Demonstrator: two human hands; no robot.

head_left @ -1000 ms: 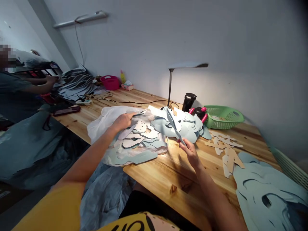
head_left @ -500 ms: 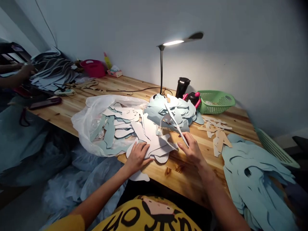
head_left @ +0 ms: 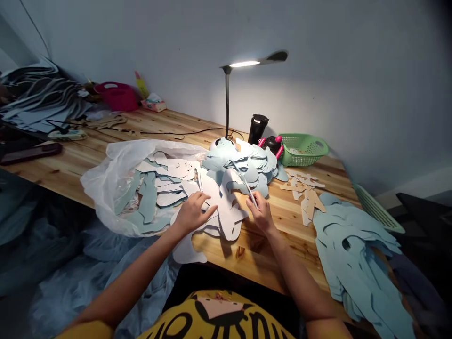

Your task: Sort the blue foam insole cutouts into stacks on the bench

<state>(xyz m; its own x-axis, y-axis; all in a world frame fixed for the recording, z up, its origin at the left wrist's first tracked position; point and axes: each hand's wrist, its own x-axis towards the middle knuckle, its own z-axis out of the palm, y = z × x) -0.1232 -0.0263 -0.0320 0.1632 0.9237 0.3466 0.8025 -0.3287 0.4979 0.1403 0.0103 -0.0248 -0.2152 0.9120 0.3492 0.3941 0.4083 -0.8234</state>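
Note:
My left hand [head_left: 195, 212] rests over the white cut-out pieces [head_left: 228, 214] at the front of the table, its thumb and fingers apart. Those pieces have wavy outlines and overlap one another. My right hand [head_left: 262, 212] grips a thin, flat, light-coloured piece [head_left: 243, 180], seen nearly edge-on and tilted up to the left. Its exact shape cannot be made out. Behind it lies a heap of pale blue cut-outs [head_left: 259, 162] under the lamp. Left of my left hand, an open clear plastic bag [head_left: 97, 181] holds white and blue-green cut-outs.
A lit desk lamp [head_left: 227, 103] stands at the back, beside a black tumbler [head_left: 258, 129] and a green basket [head_left: 305, 150]. Tan scraps [head_left: 310, 205] and a large pale blue stack [head_left: 356, 254] lie right. A pink basket [head_left: 118, 97] and grey sheets [head_left: 42, 96] sit far left.
My left hand has lifted slightly and its fingers have spread. My right hand has brought the thin piece lower and closer to the white cut-outs. The whole view has shifted to the right.

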